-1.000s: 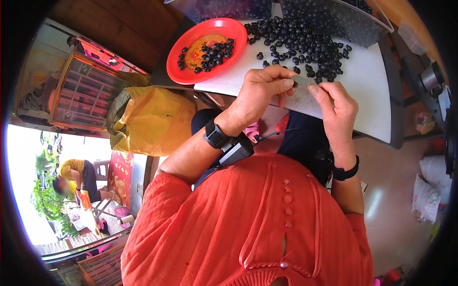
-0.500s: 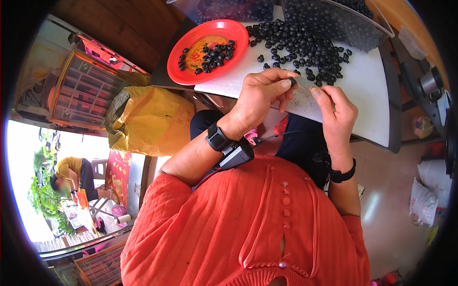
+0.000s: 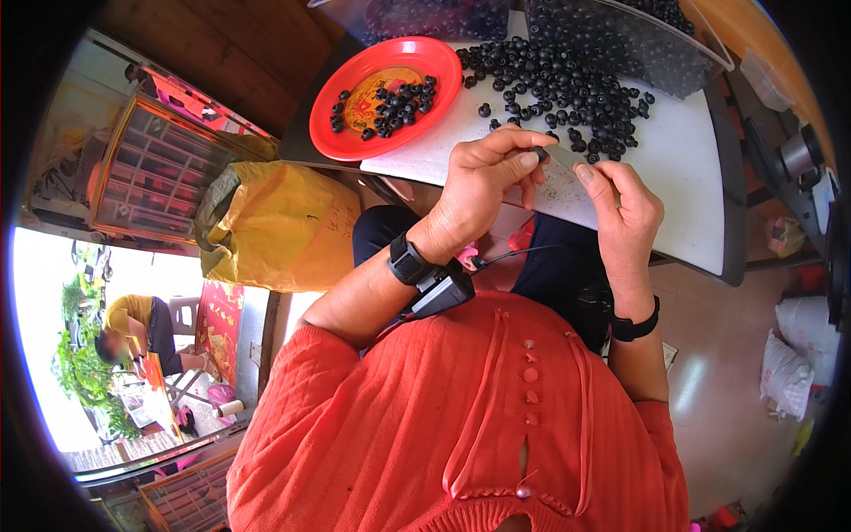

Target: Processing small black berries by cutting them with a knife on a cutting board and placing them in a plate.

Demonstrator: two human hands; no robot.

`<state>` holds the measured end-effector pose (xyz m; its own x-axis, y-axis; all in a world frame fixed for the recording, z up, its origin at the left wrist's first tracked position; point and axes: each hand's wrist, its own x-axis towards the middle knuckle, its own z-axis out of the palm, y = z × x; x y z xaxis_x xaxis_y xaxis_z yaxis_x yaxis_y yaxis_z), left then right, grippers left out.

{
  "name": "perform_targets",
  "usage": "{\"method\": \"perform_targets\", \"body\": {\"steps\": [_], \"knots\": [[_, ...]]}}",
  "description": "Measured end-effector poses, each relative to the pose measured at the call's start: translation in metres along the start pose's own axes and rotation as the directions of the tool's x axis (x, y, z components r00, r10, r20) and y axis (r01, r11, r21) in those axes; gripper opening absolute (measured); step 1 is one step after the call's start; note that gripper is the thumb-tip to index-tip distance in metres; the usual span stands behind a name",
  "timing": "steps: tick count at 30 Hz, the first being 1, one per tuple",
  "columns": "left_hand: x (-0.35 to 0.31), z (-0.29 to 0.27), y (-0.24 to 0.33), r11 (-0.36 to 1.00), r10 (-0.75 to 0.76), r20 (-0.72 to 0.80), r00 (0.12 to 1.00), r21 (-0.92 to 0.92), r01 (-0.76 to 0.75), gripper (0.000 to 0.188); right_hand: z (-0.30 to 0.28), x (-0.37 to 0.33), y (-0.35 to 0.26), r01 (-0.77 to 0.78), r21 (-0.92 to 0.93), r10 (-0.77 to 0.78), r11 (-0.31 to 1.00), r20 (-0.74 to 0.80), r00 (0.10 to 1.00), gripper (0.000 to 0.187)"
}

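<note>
My left hand [image 3: 483, 182], closed, pinches a small dark round bead-like piece [image 3: 541, 154] between thumb and forefinger over the near edge of the white board. Its other fingers curl beneath. Close on its right, my right hand [image 3: 628, 202] is closed too, with thumb and forefinger pressed together. A thin object seems to run from them toward the dark piece, too fine to make out. Beyond both hands, a heap of similar dark round pieces [image 3: 572, 93] lies on the white board [image 3: 683, 182]. Several more sit in a red plate [image 3: 328, 93] at the far left.
Two clear plastic boxes [image 3: 634, 53] full of dark pieces stand behind the heap. Dark specks dot the board's near edge. A yellow bag [image 3: 284, 226] is left of my legs. White sacks [image 3: 787, 377] lie on the floor at right. Another person [image 3: 133, 319] bends outside, at left.
Both hands stay over the board's near edge with only slight shifts of the fingers. The heap and the plate look the same.
</note>
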<state>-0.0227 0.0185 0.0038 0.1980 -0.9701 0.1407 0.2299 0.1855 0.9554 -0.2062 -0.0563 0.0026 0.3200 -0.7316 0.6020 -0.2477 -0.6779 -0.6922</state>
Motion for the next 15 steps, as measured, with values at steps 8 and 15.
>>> {"method": "perform_targets", "body": {"steps": [8,15], "knots": [[0.0006,-0.0015,-0.0055,0.999,0.049,0.028,0.998,-0.007,-0.049,0.029,0.0003,0.0008,0.0029,-0.001,-0.002,0.001,1.000,0.021,1.000,0.017],[0.0010,0.0001,-0.0039,0.999,0.050,0.031,0.998,-0.015,-0.050,0.029,-0.0009,0.0016,0.0051,0.007,0.012,-0.008,1.000,0.030,1.000,0.016]]}}
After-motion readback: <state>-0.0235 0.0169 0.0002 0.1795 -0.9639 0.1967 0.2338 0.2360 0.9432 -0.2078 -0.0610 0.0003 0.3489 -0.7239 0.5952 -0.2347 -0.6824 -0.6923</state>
